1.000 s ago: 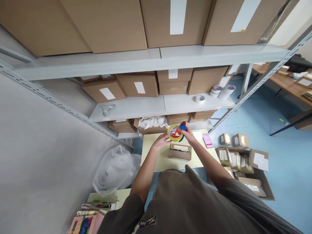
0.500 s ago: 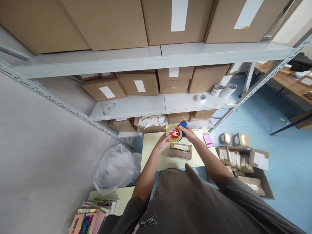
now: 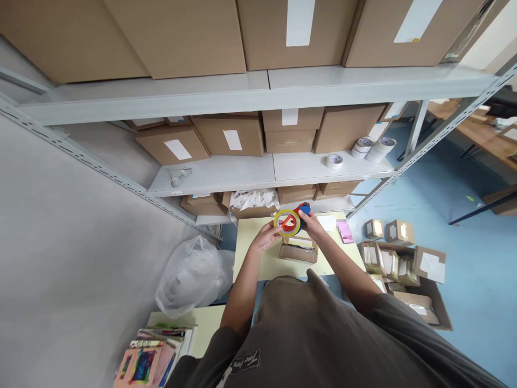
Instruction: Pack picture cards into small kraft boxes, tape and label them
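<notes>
Above the pale yellow table (image 3: 252, 253), my right hand (image 3: 311, 223) is closed around a red and blue tape dispenser (image 3: 305, 209). My left hand (image 3: 266, 236) pinches the lower left side of a roll of tape (image 3: 276, 219) with a yellow edge. The roll sits against the dispenser, and red parts show through its open middle. Whether it is seated on the hub, I cannot tell. Below both hands lies a small cardboard box (image 3: 297, 254) with a dark gap along its top. A pink phone-like item (image 3: 344, 230), partly blurred, lies to the right of my right hand.
Grey shelving (image 3: 242, 102) holding cardboard boxes rises ahead; white tape rolls (image 3: 334, 160) stand on its middle shelf. On the left are a clear plastic bag (image 3: 194, 277) and stacked books (image 3: 141, 361). A carton (image 3: 434, 302) of small parcels is on the right.
The tape roll has turned and shifted slightly left against the dispenser, showing its ring more fully. My left hand has moved a little left with it. The view has tilted slightly.
</notes>
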The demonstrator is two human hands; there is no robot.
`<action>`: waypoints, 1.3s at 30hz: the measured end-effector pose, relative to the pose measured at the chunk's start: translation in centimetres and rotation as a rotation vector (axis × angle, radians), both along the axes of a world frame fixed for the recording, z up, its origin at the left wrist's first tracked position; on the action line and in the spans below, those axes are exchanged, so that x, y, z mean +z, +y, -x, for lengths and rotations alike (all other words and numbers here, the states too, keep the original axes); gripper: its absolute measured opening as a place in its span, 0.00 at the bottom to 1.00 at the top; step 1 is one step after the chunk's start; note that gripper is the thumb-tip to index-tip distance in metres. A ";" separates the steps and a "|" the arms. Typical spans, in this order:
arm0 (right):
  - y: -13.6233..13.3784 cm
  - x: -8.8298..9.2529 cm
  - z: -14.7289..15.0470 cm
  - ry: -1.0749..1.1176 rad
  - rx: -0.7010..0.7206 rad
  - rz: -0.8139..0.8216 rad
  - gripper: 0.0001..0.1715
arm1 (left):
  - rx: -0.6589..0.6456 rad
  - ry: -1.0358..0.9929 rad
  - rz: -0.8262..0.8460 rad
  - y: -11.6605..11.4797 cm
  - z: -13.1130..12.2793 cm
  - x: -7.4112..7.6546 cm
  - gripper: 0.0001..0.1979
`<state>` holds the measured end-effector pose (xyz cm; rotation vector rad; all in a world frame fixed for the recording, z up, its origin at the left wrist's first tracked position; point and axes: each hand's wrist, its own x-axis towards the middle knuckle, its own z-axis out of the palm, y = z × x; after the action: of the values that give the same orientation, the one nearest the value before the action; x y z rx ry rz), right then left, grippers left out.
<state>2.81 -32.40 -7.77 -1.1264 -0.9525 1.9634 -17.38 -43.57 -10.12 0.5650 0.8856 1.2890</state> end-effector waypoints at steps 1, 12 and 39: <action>0.1 -0.1 -0.1 0.002 0.000 0.009 0.37 | -0.010 -0.001 -0.005 0.0 0.0 0.1 0.28; -0.1 -0.7 0.2 0.000 -0.078 -0.077 0.36 | 0.082 0.061 0.137 0.2 -0.6 0.3 0.28; -1.4 -1.8 -0.2 -0.003 0.211 0.171 0.35 | 0.064 0.122 0.062 -2.8 0.5 -1.1 0.36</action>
<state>3.00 -33.76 -9.59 -1.1616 -0.9521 2.2494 -17.86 -46.35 -11.22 0.5746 1.0484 1.2905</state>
